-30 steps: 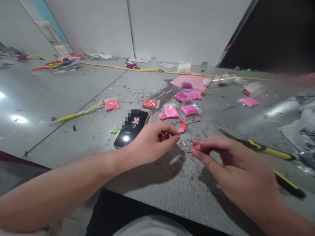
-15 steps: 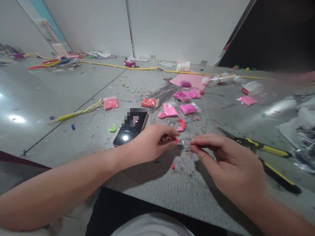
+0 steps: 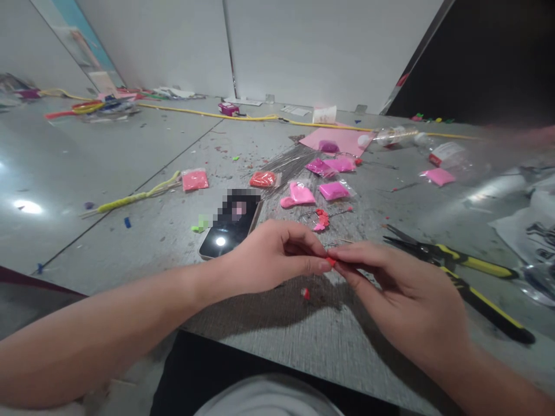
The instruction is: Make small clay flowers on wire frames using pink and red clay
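My left hand (image 3: pixel 277 254) is closed, with thumb and forefinger pinching a small lump of red clay (image 3: pixel 330 262). My right hand (image 3: pixel 407 294) is closed too, its fingertips meeting the left ones at that lump. The thin bent wire seen in the right fingers a moment ago is now hidden behind the fingers. Just beyond the hands lies a bent wire piece with red and pink clay (image 3: pixel 321 219) on it. A small red bit (image 3: pixel 306 293) rests on the surface below the left fingertips.
A phone (image 3: pixel 234 222) lies beside my left wrist. Yellow-black pliers (image 3: pixel 451 257) lie beyond my right hand. Farther back are pink clay packets (image 3: pixel 335 190), a red packet (image 3: pixel 263 179), a bundle of thin wires (image 3: pixel 286 162), a pink sheet (image 3: pixel 347 138) and a plastic bottle (image 3: pixel 448 155).
My left hand has moved right with the red clay, closing the gap to the right fingertips. The bent wire between the hands is no longer visible.
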The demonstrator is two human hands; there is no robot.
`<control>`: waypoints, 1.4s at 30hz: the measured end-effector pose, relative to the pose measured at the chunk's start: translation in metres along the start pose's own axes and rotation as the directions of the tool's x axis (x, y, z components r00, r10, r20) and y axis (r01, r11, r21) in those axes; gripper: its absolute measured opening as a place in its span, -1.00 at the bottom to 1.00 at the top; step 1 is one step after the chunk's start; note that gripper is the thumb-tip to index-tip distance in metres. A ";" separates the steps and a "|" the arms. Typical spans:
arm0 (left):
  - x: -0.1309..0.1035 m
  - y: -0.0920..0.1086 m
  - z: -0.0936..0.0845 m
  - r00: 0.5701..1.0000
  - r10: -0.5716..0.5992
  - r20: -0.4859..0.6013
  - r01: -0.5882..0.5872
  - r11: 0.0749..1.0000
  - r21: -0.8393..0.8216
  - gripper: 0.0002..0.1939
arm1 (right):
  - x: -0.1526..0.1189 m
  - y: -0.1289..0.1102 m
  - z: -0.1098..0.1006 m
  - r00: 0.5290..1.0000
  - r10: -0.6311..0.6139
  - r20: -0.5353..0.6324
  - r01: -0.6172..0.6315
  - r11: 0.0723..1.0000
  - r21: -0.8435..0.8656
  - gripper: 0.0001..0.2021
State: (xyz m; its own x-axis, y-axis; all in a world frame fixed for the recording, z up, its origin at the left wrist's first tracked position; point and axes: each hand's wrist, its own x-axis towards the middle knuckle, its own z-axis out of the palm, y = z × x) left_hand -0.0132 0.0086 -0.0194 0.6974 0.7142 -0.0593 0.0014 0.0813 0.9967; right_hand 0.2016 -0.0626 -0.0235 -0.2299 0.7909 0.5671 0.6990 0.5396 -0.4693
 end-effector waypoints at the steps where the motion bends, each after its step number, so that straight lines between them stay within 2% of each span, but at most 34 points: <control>1: 0.000 0.000 0.000 1.000 0.001 -0.001 -0.001 1.000 0.000 -0.84 | 0.000 0.000 0.000 1.000 -0.007 -0.001 0.007 1.000 -0.006 -0.81; 6: 0.001 -0.001 0.003 0.999 -0.039 -0.016 0.039 0.999 0.005 -0.84 | -0.002 0.001 0.000 0.998 -0.061 -0.003 0.061 0.997 -0.044 -0.82; 9: 0.002 -0.005 0.004 0.999 -0.047 -0.026 0.048 0.999 0.007 -0.76 | -0.001 0.000 0.001 0.998 -0.070 -0.004 0.070 0.996 -0.055 -0.83; 11: 0.003 -0.007 0.004 0.999 -0.048 -0.008 0.049 0.998 0.050 -0.72 | 0.000 0.000 0.002 0.996 -0.094 0.012 0.094 0.993 -0.066 -0.85; 15: 0.004 -0.007 0.004 0.997 -0.026 0.073 0.016 0.991 0.135 -0.78 | 0.001 0.000 0.001 0.990 -0.129 0.055 0.134 0.987 -0.093 -0.83; 18: 0.004 -0.003 0.002 1.000 -0.013 0.018 0.008 0.968 0.252 -0.80 | 0.002 0.000 -0.002 0.995 -0.090 0.031 0.094 0.986 -0.141 -0.80; 20: 0.003 -0.001 -0.002 0.997 0.066 -0.033 -0.044 0.892 0.450 -0.82 | 0.003 -0.001 -0.004 0.999 -0.030 0.018 0.032 0.991 -0.133 -0.81; 22: 0.004 0.000 -0.006 0.982 0.186 -0.037 -0.114 0.730 0.674 -0.83 | 0.004 -0.002 -0.005 0.999 0.036 0.021 -0.034 0.995 -0.094 -0.82; 24: 0.004 0.000 -0.011 0.969 0.246 -0.005 -0.138 0.561 0.817 -0.82 | 0.004 -0.002 -0.006 0.997 0.081 0.016 -0.081 0.995 -0.052 -0.84; 27: 0.007 -0.004 -0.016 0.976 0.215 0.042 -0.132 0.423 0.896 -0.78 | 0.004 -0.002 -0.007 0.994 0.112 0.019 -0.112 0.994 0.015 -0.89; 30: 0.009 -0.007 -0.020 0.985 0.166 0.055 -0.110 0.343 0.933 -0.75 | 0.005 -0.002 -0.009 0.992 0.119 0.042 -0.121 0.990 0.067 -0.90; 33: 0.009 0.000 -0.027 0.987 0.154 0.038 -0.080 0.279 0.957 -0.69 | 0.005 -0.002 -0.011 0.988 0.153 0.035 -0.154 0.986 0.057 -0.88; 35: 0.008 0.009 -0.034 0.981 0.186 -0.050 0.006 0.230 0.973 -0.60 | 0.005 -0.001 -0.011 0.983 0.184 0.014 -0.184 0.982 0.036 -0.87; 38: 0.005 0.025 -0.048 0.937 0.204 -0.283 0.262 0.122 0.957 -0.44 | 0.004 -0.001 -0.008 0.982 0.191 -0.008 -0.190 0.981 0.042 -0.89; 40: 0.003 0.030 -0.056 0.889 0.152 -0.432 0.434 0.023 0.901 -0.28 | 0.002 0.000 -0.006 0.984 0.180 -0.008 -0.179 0.982 0.054 -0.89; 42: 0.002 0.031 -0.062 0.850 0.045 -0.524 0.526 -0.055 0.849 -0.18 | 0.001 0.000 -0.005 0.983 0.181 -0.001 -0.181 0.982 0.056 -0.87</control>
State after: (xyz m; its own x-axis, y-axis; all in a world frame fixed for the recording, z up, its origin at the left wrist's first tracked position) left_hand -0.0565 0.0555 0.0082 0.2175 0.9754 -0.0347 0.9750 -0.2188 -0.0385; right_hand 0.2050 -0.0628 -0.0194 -0.0987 0.8754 0.4731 0.6899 0.4028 -0.6015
